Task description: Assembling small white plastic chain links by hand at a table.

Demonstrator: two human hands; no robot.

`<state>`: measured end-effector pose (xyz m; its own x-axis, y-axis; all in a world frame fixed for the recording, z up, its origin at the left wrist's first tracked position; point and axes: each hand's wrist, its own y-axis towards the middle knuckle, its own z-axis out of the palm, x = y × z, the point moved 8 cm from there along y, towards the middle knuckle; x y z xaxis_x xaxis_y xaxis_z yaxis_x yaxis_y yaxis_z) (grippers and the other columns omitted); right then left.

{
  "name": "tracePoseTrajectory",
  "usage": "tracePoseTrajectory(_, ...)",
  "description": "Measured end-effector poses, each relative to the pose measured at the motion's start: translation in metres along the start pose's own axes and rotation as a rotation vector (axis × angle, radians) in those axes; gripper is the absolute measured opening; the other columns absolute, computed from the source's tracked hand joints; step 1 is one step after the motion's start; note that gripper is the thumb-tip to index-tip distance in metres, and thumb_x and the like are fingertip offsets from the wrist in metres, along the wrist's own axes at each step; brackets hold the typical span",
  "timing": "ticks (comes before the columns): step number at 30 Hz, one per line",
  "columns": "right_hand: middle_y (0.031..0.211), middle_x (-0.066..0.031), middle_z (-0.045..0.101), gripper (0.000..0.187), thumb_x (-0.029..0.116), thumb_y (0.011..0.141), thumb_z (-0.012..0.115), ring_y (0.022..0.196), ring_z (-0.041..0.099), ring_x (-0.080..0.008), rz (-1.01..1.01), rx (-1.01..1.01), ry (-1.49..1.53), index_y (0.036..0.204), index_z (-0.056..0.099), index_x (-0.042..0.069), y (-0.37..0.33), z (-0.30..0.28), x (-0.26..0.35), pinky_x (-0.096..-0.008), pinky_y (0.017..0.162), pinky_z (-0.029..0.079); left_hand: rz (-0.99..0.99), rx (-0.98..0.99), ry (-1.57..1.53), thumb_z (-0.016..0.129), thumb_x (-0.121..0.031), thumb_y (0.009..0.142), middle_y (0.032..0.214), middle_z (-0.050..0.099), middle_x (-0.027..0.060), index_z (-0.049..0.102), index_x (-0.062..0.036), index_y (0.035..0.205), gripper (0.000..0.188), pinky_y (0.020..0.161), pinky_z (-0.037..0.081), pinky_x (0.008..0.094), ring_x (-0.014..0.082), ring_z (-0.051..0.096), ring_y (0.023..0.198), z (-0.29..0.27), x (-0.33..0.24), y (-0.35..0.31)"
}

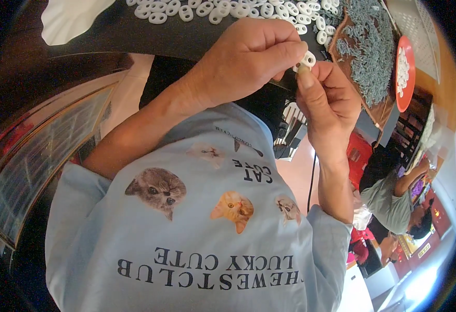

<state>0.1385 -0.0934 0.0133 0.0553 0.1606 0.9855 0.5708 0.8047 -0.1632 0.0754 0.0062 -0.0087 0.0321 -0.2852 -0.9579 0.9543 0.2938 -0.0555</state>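
Observation:
In front of my chest, my right hand (329, 101) pinches a small white oval piece with two holes (309, 59) between thumb and fingers. My left hand (256, 60) is closed, its thumb pressed on the curled fingers right beside that piece. Whatever lies between the left fingertips is hidden. Just beyond my hands, many similar white two-hole pieces (204, 9) lie loose on the dark tabletop (108, 28). To the right, short grey-blue cord-like strands (368, 52) are heaped in a brown-edged tray (345, 67).
A red dish (403, 99) with small white pieces stands beyond the strands at the right. At the far left of the table lies a white wavy-edged object (72, 21). Another person (392, 205) is bent over a work place at the far right. A glazed panel (46, 161) stands at the left.

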Motion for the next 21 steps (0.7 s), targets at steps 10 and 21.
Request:
tracePoseTrajectory(10,0.071,0.0073,0.048,0.013,0.012,0.091,0.057,0.061,0.036,-0.0007,-0.002,-0.05,0.096,0.083,0.055,0.002,-0.003,0.006,-0.006,-0.0157,0.052,0.028,0.013,-0.004,0.011,0.05,-0.026,0.092,0.057,0.044,-0.0055,0.056,-0.0089,0.081,0.021,0.04,0.023,0.0176,0.0003,0.033,0.046,-0.002,-0.002,0.001)
tracePoseTrajectory(21,0.081,-0.0106,0.054,0.034,0.021,0.077,0.071,0.067,0.054,-0.0208,-0.452,-0.082,-0.811,0.1,0.054,0.002,-0.009,-0.007,0.04,-0.0279,0.057,0.044,-0.023,-0.003,0.004,0.051,-0.024,0.091,0.057,0.044,-0.006,0.057,-0.0079,0.082,0.02,0.04,0.022,0.0172,0.0,0.033,0.046,-0.002,0.0,0.001)
